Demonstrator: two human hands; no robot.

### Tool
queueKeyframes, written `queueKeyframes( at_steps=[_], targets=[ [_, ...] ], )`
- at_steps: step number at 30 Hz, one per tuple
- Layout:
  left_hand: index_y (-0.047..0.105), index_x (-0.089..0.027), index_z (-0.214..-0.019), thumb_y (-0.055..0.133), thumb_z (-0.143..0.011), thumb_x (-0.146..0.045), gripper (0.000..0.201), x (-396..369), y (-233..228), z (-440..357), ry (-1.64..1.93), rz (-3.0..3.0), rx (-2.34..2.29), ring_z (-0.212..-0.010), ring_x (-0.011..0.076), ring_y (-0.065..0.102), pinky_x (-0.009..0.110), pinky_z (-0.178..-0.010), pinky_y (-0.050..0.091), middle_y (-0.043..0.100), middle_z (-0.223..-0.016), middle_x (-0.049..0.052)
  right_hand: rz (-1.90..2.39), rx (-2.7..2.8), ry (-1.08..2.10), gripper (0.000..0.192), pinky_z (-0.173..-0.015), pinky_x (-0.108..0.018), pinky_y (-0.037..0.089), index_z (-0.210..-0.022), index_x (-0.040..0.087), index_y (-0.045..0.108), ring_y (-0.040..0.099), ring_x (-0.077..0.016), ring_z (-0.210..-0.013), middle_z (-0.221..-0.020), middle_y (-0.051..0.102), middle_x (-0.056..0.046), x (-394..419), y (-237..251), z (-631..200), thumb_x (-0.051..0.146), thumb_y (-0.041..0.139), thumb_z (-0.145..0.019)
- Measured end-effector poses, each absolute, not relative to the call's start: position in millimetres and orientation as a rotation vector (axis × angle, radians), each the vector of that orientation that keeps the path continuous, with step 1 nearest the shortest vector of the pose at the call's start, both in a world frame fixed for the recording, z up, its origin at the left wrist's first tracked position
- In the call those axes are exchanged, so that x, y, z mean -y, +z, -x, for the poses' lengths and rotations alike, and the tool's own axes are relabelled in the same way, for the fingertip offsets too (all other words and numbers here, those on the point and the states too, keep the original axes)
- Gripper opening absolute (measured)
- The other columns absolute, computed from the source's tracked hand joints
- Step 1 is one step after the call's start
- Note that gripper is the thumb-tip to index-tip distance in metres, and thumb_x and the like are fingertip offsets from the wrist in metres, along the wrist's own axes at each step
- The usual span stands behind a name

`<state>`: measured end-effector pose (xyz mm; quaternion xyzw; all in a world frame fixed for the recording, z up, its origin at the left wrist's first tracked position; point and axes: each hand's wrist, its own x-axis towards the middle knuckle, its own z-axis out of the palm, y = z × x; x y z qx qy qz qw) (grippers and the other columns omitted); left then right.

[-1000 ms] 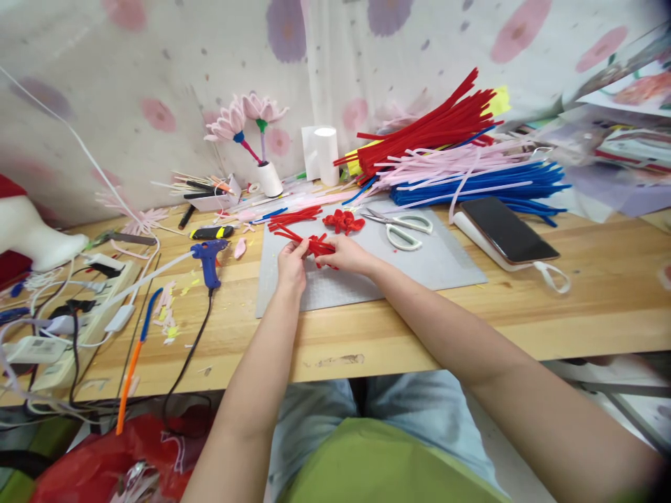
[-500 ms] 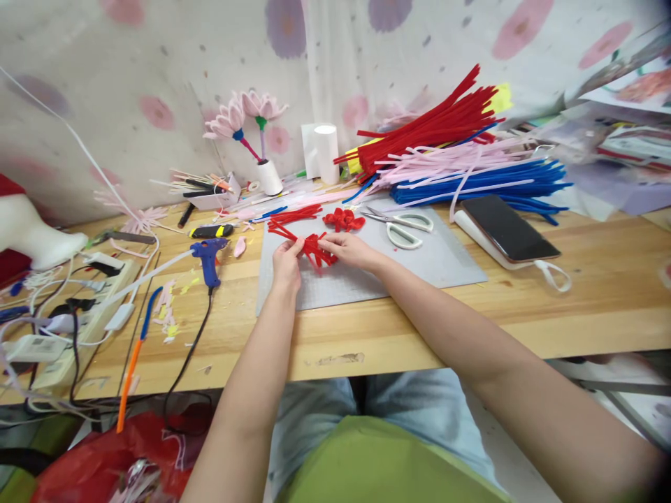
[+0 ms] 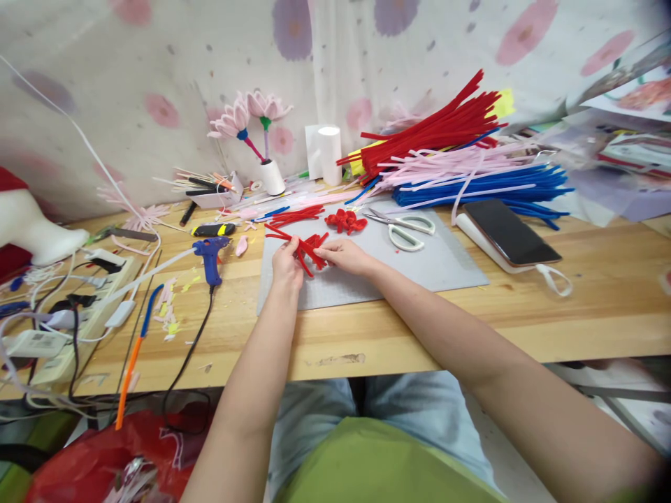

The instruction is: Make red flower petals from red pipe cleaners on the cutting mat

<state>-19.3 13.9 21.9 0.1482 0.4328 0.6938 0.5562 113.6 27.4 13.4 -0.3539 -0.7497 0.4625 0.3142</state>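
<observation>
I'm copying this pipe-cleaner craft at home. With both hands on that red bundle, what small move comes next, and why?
Probably a pinch and twist: the left hand and right hand both grip the red pipe-cleaner bundle over the grey mat, its ends splayed loose, unlike the finished red piece behind.

Both forearms are bare (no sleeves, no rings on the fingers (image 3: 286, 246)); below them, light-blue jeans and a green top.
</observation>
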Motion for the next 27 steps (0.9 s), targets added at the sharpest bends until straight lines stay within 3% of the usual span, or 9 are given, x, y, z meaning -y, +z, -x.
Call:
queueKeyframes(
  at_steps=[4, 9, 12, 17, 21, 27],
  targets=[
    [0.051, -0.013, -0.059, 0.061, -0.069, -0.012, 0.015, -13, 22, 19, 1.616, -0.443, -1.038, -0.049, 0.0063, 0.053, 0.021, -0.061, 0.043, 0.054, -0.051, -0.004, 0.914, 2.073, 1.180, 0.040, -0.051, -0.021, 0.027, -0.056, 0.012, 0.058, 0.039, -0.0066, -0.049, -0.050, 0.047, 0.002, -28, 14, -117, 0.044, 0.044, -0.076],
    [0.052, -0.012, -0.055, 0.071, -0.056, -0.017, 0.020, -12, 18, 16, 1.562, -0.699, -1.090, -0.051, 0.0064, 0.054, 0.020, -0.061, 0.043, 0.058, -0.054, -0.003, 0.967, 1.930, 1.055, 0.032, -0.056, -0.021, 0.034, -0.082, 0.014, 0.067, 0.050, -0.0097, -0.060, -0.072, 0.063, -0.002, -30, 17, -123, 0.041, 0.051, -0.073],
    [0.053, -0.013, -0.052, 0.074, -0.051, -0.020, 0.023, -10, 16, 12, 1.502, -0.776, -1.074, -0.052, 0.0068, 0.054, 0.020, -0.061, 0.042, 0.059, -0.054, -0.002, 0.968, 1.888, 1.118, 0.031, -0.055, -0.022, 0.036, -0.074, 0.012, 0.067, 0.049, -0.0096, -0.056, -0.064, 0.061, -0.002, -30, 20, -122, 0.040, 0.054, -0.070],
    [0.066, -0.013, -0.074, 0.066, -0.063, -0.038, 0.026, -8, 14, 5, 1.457, -0.835, -1.005, -0.073, 0.0135, 0.062, 0.027, -0.076, 0.044, 0.068, -0.075, 0.005, 1.003, 1.684, 1.220, 0.028, -0.055, -0.023, 0.037, -0.065, 0.012, 0.063, 0.047, -0.0089, -0.053, -0.058, 0.058, 0.000, -31, 17, -116, 0.039, 0.058, -0.065],
    [0.068, -0.014, -0.080, 0.064, -0.066, -0.036, 0.027, -6, 8, 3, 1.416, -0.957, -0.988, -0.088, 0.0178, 0.061, 0.032, -0.085, 0.042, 0.068, -0.085, 0.007, 1.097, 1.755, 1.234, 0.028, -0.054, -0.024, 0.036, -0.056, 0.012, 0.060, 0.046, -0.0089, -0.051, -0.053, 0.054, 0.000, -34, 18, -123, 0.040, 0.061, -0.062],
    [0.066, -0.015, -0.078, 0.060, -0.070, -0.037, 0.025, -3, 5, 2, 1.296, -1.074, -1.128, -0.074, 0.0159, 0.062, 0.028, -0.071, 0.047, 0.067, -0.075, 0.005, 0.953, 1.606, 1.237, 0.030, -0.060, -0.023, 0.039, -0.077, 0.014, 0.061, 0.051, -0.0099, -0.062, -0.067, 0.059, 0.000, -34, 28, -130, 0.040, 0.064, -0.063]
  ],
)
